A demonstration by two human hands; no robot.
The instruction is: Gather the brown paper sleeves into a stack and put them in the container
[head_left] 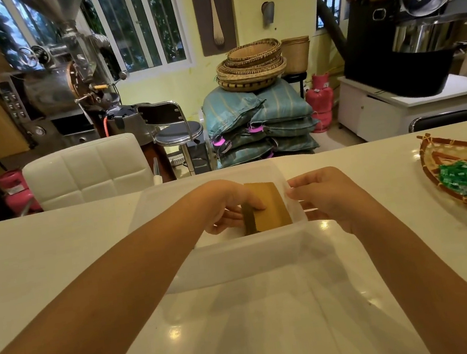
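A stack of brown paper sleeves (269, 204) stands on edge inside the translucent white plastic container (244, 255) at the middle of the table. My left hand (227, 207) reaches down into the container, its fingers wrapped around the left side of the stack. My right hand (325, 195) pinches the container's right rim, thumb and fingers closed on the plastic wall. The lower part of the stack is hidden behind the near wall of the container.
The container sits on a glossy cream table (59, 257). A woven tray (461, 175) with green packets lies at the right edge. Behind the table are a white padded chair (87, 168), a stool, stacked sacks with baskets on top, and roasting machines.
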